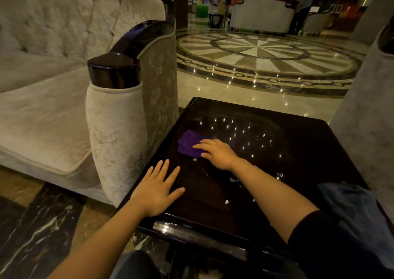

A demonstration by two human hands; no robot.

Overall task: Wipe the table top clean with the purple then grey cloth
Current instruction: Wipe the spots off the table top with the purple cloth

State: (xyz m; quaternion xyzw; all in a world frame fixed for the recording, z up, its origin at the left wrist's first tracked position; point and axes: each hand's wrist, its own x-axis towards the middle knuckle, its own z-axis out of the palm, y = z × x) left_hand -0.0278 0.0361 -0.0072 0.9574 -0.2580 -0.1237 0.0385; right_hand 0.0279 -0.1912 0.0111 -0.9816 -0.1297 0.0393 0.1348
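— Resting flat at the near left corner, is that the left hand (158, 190)?

— Yes, it is lying palm down with fingers spread wide on the tabletop (287, 142), gripping nothing. The wood is showing dark, glossy and square-edged, with a bright strip glinting along its near rim.

— And the white bits?

— Small white specks (227, 202) are sitting on the gloss between the two forearms; what they are made of is hard to make out.

— What is lying at the right edge?

— The grey cloth (354, 206) is lying rumpled and soft there, bluish in this light, partly cut off behind the black sleeve (315, 236).

— Farther on?

— The right hand (217, 154) is pressing down on the purple cloth (188, 143), fingers extended and slightly apart, flat rather than clenched. The cloth is sitting bunched toward the tabletop's left side, its right part hidden under the palm.

— Beyond that?

— Points of ceiling light are reflecting off the polish. The sofa (53, 112) is standing just beside the tabletop on the left, pale crushed velvet with a rounded, lacquered black armrest cap. Far off, a circular marble floor inlay (262, 54) is gleaming, and the figures past it are blurring out.
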